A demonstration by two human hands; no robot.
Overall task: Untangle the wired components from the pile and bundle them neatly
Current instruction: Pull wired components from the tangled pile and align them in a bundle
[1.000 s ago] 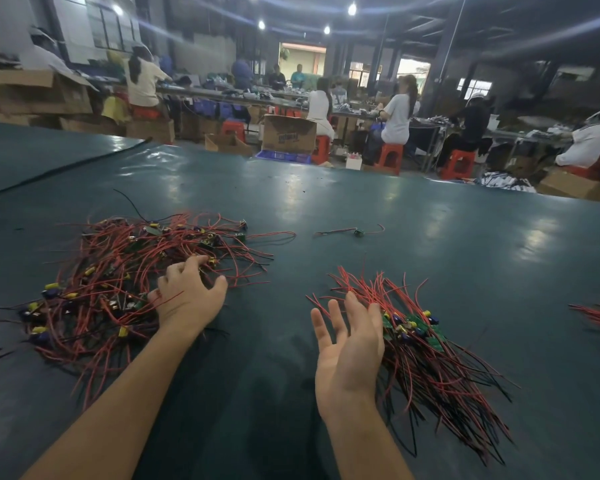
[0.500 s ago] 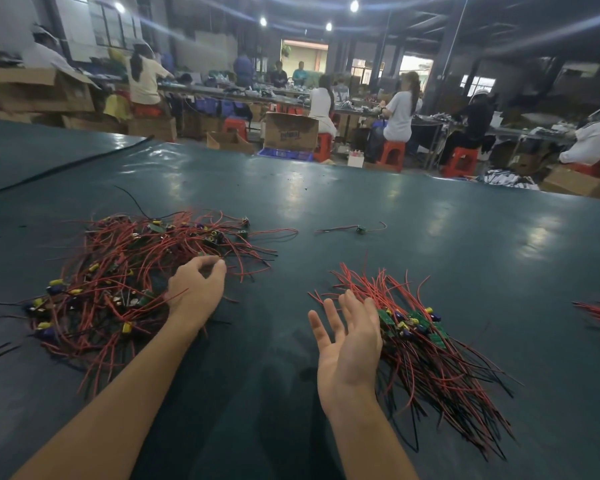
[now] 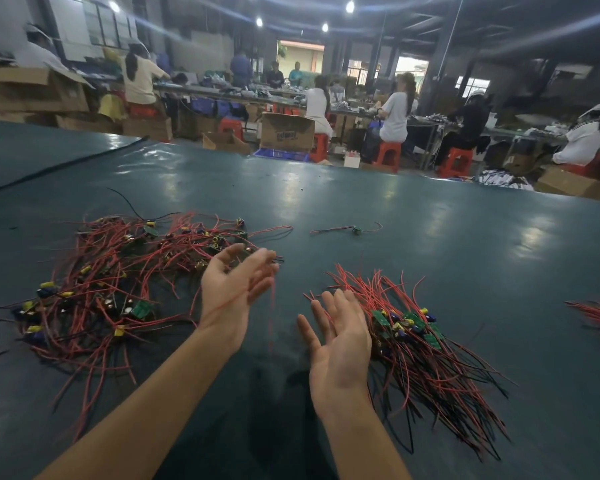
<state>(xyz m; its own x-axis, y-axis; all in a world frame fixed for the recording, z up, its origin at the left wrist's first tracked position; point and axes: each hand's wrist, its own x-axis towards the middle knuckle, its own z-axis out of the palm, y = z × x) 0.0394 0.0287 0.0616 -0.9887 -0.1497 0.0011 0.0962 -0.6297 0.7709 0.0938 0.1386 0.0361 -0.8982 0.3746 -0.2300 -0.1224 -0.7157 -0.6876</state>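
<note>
On the table (image 3: 430, 237), the tangled pile (image 3: 111, 282) lies left, the bundle (image 3: 426, 362) right. Left hand (image 3: 234, 289) hovers palm-up at the pile's edge, fingers relaxed, a red wire (image 3: 272, 313) draped across it; right hand (image 3: 338, 344), fingers straight, holds nothing beside the bundle.

This is a factory assembly hall: a broad green-covered work table (image 3: 413, 244) carries heaps of red-wired circuit boards (image 3: 118, 271), and beyond it people (image 3: 394, 116) sit on red plastic stools (image 3: 388, 155) at long benches (image 3: 222, 89). Cardboard cartons (image 3: 286, 131) stand about the floor under bare ceiling lamps (image 3: 350, 6).
</note>
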